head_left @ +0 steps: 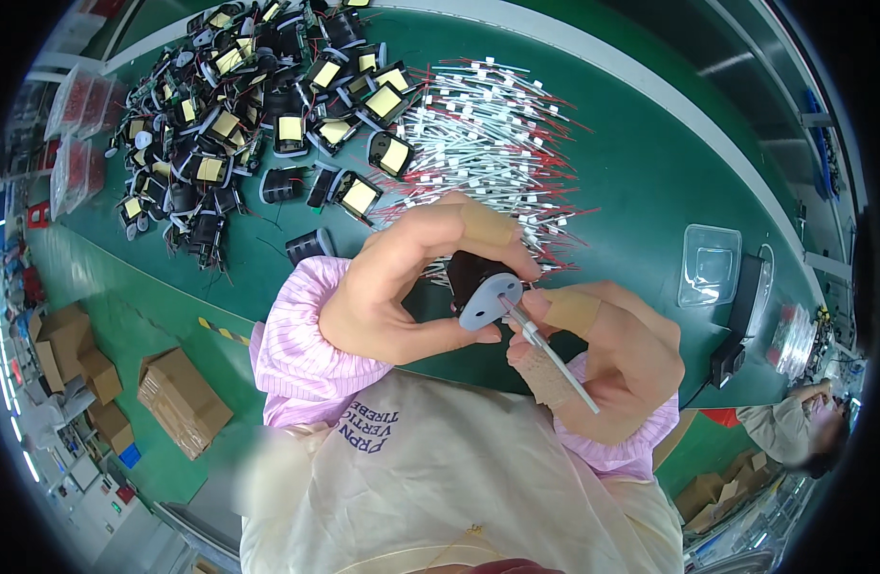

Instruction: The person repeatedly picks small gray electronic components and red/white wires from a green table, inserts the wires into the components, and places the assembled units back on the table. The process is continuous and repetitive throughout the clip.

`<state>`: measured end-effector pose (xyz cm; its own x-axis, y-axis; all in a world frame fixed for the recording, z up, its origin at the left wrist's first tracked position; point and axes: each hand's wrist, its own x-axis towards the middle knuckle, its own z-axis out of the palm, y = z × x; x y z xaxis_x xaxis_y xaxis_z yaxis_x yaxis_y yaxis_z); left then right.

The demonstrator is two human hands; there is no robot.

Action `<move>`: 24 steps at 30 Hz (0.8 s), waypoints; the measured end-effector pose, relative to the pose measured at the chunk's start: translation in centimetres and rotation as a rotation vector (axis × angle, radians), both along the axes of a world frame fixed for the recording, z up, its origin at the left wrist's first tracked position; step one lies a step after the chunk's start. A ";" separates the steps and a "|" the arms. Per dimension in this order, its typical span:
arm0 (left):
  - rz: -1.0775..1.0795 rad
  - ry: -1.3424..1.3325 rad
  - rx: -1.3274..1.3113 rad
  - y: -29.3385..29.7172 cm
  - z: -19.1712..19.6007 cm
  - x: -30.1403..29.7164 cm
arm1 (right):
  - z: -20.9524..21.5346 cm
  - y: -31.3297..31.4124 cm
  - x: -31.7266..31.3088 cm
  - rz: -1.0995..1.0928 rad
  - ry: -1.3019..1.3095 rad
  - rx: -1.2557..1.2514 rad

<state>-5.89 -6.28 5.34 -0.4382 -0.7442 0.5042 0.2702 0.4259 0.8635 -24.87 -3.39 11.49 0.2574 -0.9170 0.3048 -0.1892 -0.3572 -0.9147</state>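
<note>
Item: cream apron (440, 478) over pink striped sleeves, nearest the lens. Left hand (392, 287): fingers curled and pinching a small black coil part (473, 273) by its grey round end plate (490, 301), thumb beneath, forefinger (taped) over the top. Right hand (627, 368): fingers pressed together on a thin white sleeved wire (550, 354), taped thumb and forefinger gripping it. Wire's long axis runs from lower right up-left, its tip touching the plate's face; both hands meet there, above the green surface (650, 172). Behind: heap of black-and-yellow coil parts (258, 115), spread of white sleeved wires (488, 134), clear plastic tub (710, 263).
</note>
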 end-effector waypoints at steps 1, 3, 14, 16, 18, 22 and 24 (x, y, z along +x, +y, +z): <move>0.017 0.011 0.009 0.1 -0.1 0.0 | 0.0 -0.1 0.0 0.004 0.022 -0.020; 0.047 0.035 0.026 0.4 -0.3 -0.2 | 0.0 -0.3 -0.1 0.008 0.068 -0.061; 0.075 -0.208 0.123 0.7 0.5 0.6 | -0.6 -0.2 0.0 -0.113 0.106 0.174; 0.037 -0.201 0.115 0.3 0.5 0.8 | -0.6 -0.2 -0.2 -0.137 0.122 0.235; -0.004 -0.147 0.115 -0.1 -0.2 1.0 | -1.0 -0.4 -0.4 -0.159 0.098 0.290; 0.107 -0.143 0.376 0.8 0.3 0.6 | -1.5 -1.4 -0.6 -0.119 0.397 0.021; 0.111 -0.124 0.408 0.8 0.4 0.5 | -1.9 -1.6 -0.7 -0.095 0.468 -0.026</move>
